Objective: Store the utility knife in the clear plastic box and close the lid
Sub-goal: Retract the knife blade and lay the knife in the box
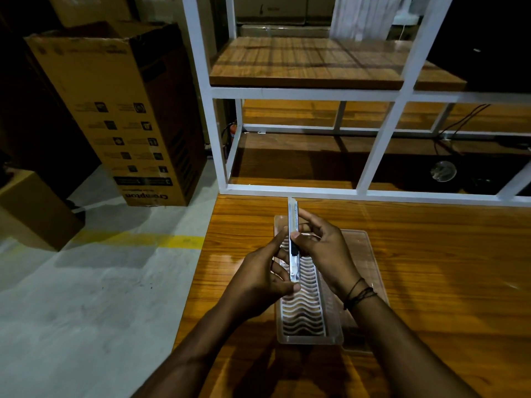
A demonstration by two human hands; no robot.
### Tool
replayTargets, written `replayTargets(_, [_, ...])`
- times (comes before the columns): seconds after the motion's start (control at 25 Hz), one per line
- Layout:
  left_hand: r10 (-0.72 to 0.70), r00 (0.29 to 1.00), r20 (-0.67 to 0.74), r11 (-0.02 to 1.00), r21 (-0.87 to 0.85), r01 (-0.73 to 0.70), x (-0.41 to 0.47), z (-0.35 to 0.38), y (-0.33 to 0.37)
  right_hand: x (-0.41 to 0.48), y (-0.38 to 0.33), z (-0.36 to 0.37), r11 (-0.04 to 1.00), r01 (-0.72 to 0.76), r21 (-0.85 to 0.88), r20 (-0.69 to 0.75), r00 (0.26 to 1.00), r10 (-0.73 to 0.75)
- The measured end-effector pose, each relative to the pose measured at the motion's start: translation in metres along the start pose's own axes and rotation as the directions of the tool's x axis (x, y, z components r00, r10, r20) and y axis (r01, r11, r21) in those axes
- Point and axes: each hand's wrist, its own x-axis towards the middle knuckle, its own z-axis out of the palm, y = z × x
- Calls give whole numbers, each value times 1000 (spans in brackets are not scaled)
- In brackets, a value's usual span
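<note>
A slim silver utility knife (293, 222) with a black slider is held lengthwise above the clear plastic box (309, 337). My left hand (258, 280) pinches its near end, and my right hand (321, 248) grips its middle, thumb on the slider. The box lies open on the wooden table, with a white wavy grid insert (304, 311) in its bottom. Its clear lid (365, 259) lies flat to the right, partly under my right wrist. The knife's far tip points away from me, beyond the box's far end.
The wooden table (431, 282) extends to the right. A white metal shelf frame (376, 156) with wooden boards stands just behind the table. A tall cardboard box (120, 110) stands on the grey floor to the left, with a smaller carton (31, 208) beside it.
</note>
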Motion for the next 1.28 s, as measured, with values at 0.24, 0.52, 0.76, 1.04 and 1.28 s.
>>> replayTargets(0.24, [7,1000,-26,1000,-4,-7,4,-3,-4,-9,-3,2,999,-6,-42,26,1000,7])
replayTargets(0.52, [-17,999,-30,1000,-5,17,8,1,-6,-17,-4,3,994,-16,-111,-8,1000,15])
replayTargets(0.76, [-161,983,-89,950,258,179,4,8,-28,-25,19,1,896,-53,-440,-49,998,35])
replayTargets(1.04, [-170,984,-50,939,294,177,3,12,-38,-24,49,28,667,-124,-735,55,969,240])
replayTargets(1.28, [-181,983,-21,944,278,179,0,15,-35,-18,58,35,547,-156,-823,16,955,296])
